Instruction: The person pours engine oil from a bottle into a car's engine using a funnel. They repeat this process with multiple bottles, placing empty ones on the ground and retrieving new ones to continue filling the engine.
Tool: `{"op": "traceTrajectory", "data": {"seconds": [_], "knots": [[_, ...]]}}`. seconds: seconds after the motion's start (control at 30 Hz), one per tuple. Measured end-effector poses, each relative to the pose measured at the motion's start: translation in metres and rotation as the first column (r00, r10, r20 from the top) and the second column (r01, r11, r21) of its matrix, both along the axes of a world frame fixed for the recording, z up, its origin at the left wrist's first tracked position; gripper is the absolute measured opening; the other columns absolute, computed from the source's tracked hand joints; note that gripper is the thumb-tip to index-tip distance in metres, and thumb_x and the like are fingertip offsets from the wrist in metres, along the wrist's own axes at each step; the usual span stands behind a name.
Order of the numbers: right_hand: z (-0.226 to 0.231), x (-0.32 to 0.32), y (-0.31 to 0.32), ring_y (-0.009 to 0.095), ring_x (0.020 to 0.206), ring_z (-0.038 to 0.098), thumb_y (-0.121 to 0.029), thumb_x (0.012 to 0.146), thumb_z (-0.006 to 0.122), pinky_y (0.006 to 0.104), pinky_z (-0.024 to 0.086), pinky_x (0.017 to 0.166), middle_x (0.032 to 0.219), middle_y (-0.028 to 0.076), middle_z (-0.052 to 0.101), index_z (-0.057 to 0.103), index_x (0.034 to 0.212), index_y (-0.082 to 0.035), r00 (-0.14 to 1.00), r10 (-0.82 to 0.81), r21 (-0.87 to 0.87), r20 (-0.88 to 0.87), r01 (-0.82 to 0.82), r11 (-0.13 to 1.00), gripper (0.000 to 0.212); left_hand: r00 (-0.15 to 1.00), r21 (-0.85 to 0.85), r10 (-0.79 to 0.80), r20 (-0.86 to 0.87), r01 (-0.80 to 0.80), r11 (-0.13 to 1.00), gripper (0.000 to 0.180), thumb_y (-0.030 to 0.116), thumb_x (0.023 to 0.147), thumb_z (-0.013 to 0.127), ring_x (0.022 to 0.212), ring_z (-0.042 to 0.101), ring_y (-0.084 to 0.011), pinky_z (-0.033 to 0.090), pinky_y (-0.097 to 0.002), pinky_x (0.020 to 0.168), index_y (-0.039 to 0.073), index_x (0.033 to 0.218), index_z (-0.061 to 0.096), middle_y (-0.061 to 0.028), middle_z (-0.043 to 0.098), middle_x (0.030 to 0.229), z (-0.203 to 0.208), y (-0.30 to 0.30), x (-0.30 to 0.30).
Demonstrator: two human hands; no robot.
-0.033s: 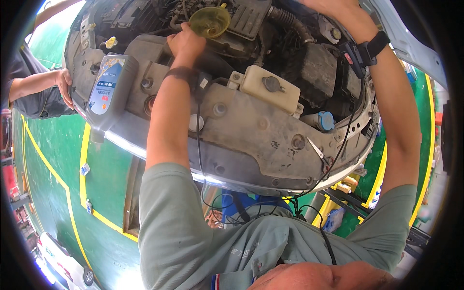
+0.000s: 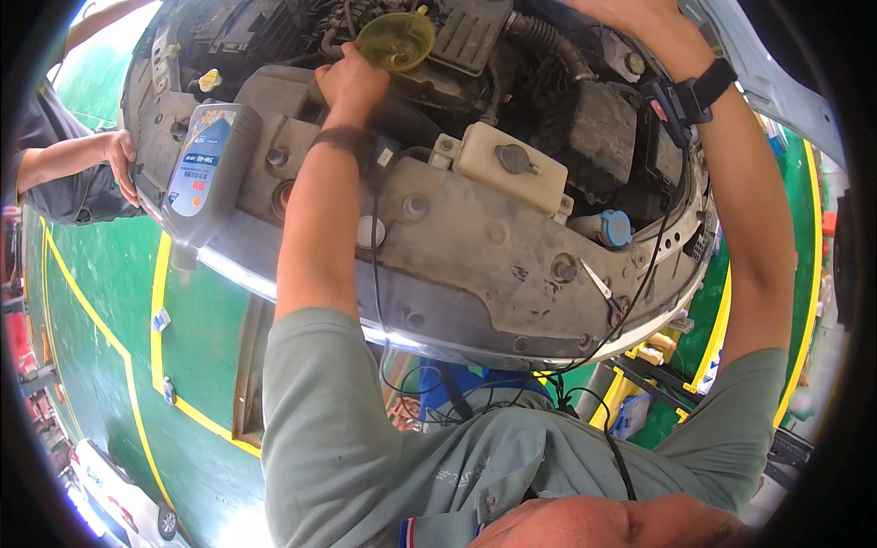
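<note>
I lean over a car's open engine bay (image 2: 475, 247). My left hand (image 2: 352, 84) is closed at the rim of a yellow funnel (image 2: 396, 38) that stands in the engine's top. A black band with a cable sits on that wrist. My right hand (image 2: 630, 16) reaches to the upper edge of the view, where its fingers are cut off; a black strap circles its wrist. A grey oil bottle (image 2: 206, 164) with a blue label lies on the front panel to the left of my left arm.
A cream fluid reservoir (image 2: 507, 164) and a blue cap (image 2: 617, 228) sit on the right of the bay. Another person's hand (image 2: 119, 160) rests on the car's left edge. Below lies a green floor with yellow lines (image 2: 137, 365).
</note>
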State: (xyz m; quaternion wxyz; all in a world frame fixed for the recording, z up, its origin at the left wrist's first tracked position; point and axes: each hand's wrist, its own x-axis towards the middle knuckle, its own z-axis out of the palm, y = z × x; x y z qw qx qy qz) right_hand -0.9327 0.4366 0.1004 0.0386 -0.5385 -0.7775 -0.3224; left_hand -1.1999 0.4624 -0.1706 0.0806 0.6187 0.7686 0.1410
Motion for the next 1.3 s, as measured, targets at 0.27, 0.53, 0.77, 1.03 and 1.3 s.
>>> {"op": "traceTrajectory", "data": {"seconds": [0.27,0.53,0.77,1.03,1.3], "knots": [[-0.002,-0.001,-0.007,0.044,0.134,0.046,-0.02,0.068,0.077,0.052,0.03,0.119,0.139,0.028,0.05,0.035,0.161,-0.008,0.999,0.051,0.048,0.006,-0.051,0.998,0.103,1.0,0.009,0.001,0.0,-0.001,1.0,0.064,0.032,0.083,0.062,0.103,0.075,-0.0286,0.035,-0.0409,0.105,0.008,0.141,0.047,-0.0165,0.079,0.105,-0.002,0.0,0.0],[-0.002,0.001,-0.007,0.043,0.13,0.048,-0.019,0.067,0.077,0.0516,0.032,0.117,0.135,0.027,0.051,0.036,0.16,-0.007,0.998,0.056,0.038,0.034,-0.057,0.998,0.102,1.0,0.005,-0.005,0.008,0.005,1.0,0.063,0.029,0.083,0.06,0.107,0.074,-0.0283,0.034,-0.0407,0.106,0.008,0.141,0.047,-0.0177,0.078,0.106,0.0,-0.001,0.0],[-0.003,0.005,0.002,0.043,0.13,0.048,-0.018,0.067,0.077,0.0503,0.033,0.115,0.136,0.027,0.051,0.036,0.16,-0.007,0.997,0.051,0.031,0.064,-0.053,0.998,0.102,1.0,0.017,0.001,0.005,-0.001,1.0,0.062,0.03,0.083,0.06,0.107,0.074,-0.0279,0.035,-0.0407,0.106,0.008,0.14,0.047,-0.0172,0.078,0.106,-0.002,0.0,0.0],[-0.003,0.002,-0.006,0.042,0.13,0.048,-0.019,0.067,0.078,0.0503,0.033,0.114,0.137,0.027,0.051,0.036,0.16,-0.008,0.994,0.069,0.065,0.08,-0.074,0.995,0.102,1.0,0.013,0.001,0.001,-0.001,1.0,0.062,0.029,0.084,0.06,0.107,0.074,-0.0279,0.035,-0.0409,0.105,0.008,0.141,0.047,-0.0163,0.079,0.106,-0.001,-0.001,-0.001],[-0.003,0.005,-0.004,0.042,0.129,0.049,-0.018,0.067,0.077,0.0497,0.033,0.114,0.134,0.027,0.052,0.038,0.16,-0.007,0.992,0.08,0.077,0.098,-0.088,0.993,0.101,1.0,0.029,0.003,-0.007,-0.002,1.0,0.062,0.03,0.083,0.061,0.107,0.074,-0.0276,0.036,-0.0406,0.104,0.009,0.141,0.048,-0.016,0.079,0.106,-0.003,0.0,0.0]]}}
